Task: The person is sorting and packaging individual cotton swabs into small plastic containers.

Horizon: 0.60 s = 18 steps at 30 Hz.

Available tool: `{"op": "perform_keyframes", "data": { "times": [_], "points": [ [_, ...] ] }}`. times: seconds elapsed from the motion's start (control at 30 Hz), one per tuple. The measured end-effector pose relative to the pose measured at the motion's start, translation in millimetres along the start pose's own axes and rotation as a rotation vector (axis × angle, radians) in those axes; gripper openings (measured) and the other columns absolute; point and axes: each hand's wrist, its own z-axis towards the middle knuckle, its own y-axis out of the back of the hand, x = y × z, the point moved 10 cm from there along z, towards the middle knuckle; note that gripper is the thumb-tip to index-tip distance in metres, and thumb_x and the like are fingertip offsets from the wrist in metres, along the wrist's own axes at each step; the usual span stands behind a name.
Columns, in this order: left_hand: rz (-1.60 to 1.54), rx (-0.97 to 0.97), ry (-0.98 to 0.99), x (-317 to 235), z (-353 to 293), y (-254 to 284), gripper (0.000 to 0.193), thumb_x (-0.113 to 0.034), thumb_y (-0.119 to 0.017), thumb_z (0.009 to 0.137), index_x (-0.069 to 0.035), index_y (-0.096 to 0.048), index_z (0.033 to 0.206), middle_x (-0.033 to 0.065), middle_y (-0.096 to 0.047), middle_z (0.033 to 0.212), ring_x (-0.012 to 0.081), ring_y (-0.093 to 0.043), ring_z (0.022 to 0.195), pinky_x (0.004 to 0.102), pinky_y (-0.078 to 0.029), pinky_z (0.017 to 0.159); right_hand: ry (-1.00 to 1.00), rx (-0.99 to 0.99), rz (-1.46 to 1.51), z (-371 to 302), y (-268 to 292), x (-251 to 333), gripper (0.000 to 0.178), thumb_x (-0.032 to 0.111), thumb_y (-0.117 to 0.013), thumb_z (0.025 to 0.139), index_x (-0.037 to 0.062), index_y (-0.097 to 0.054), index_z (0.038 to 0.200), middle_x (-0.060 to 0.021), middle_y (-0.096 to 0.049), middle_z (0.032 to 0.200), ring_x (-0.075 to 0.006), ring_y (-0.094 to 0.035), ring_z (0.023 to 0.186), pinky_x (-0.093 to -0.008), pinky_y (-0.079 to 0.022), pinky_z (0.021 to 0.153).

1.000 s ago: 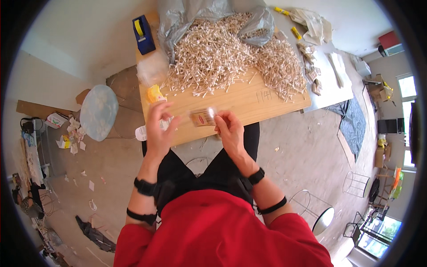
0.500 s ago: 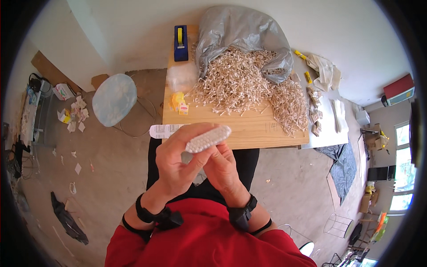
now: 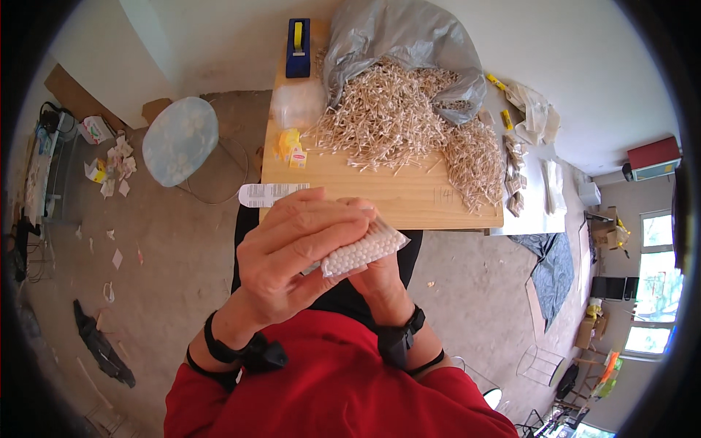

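Between my two hands is a clear plastic packet of cotton swabs point(image 3: 365, 253), its white cotton tips facing me. My left hand point(image 3: 288, 244) lies over the packet's top and left side, fingers closed around it. Underneath and to the right, my right hand point(image 3: 380, 281) supports the packet, its fingers mostly hidden behind it. Just beyond my hands is the wooden table point(image 3: 401, 206), with a heap of loose cotton swabs point(image 3: 387, 120) spilling from a grey plastic bag point(image 3: 409, 33). A white printed card point(image 3: 266, 194) sits at the table's near left edge.
A blue tape dispenser point(image 3: 298, 55) stands at the far left of the table, with clear plastic bags point(image 3: 298, 104) and small yellow packaging point(image 3: 290, 146) nearer. Bundled swabs point(image 3: 515, 175) lie on a white surface at right. A round bluish-covered stool point(image 3: 181, 141) stands left.
The packet has tilted and come slightly nearer and to the right, so the swab sticks now show. My left hand has moved over its top. The table appears higher in view.
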Motion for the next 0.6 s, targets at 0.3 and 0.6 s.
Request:
{"op": "perform_keyframes", "data": {
  "times": [0.3, 0.6],
  "points": [
    [-0.035, -0.117, 0.178, 28, -8, -8, 0.03, -0.008, -0.071, 0.085, -0.001, -0.07, 0.114, 0.0114, -0.072, 0.11, 0.0243, -0.069, 0.104, 0.0395, -0.048, 0.101, 0.026, -0.083, -0.042, 3, 4, -1, 0.021, 0.011, -0.058, 0.1, 0.0044, -0.059, 0.119, -0.0075, -0.063, 0.122, -0.0153, -0.061, 0.11, -0.0323, -0.052, 0.091],
    [-0.329, -0.453, 0.834, 196, -120, -30, 0.035, -0.011, -0.064, 0.096, 0.001, -0.059, 0.128, 0.0071, -0.061, 0.125, 0.0142, -0.062, 0.1, 0.0291, -0.05, 0.09, 0.197, -0.436, -1.154, 11, 91, 32, 0.011, 0.004, -0.072, 0.087, 0.0037, -0.071, 0.098, -0.0047, -0.066, 0.087, -0.0132, -0.063, 0.075, -0.0303, -0.051, 0.065]
  ]
}}
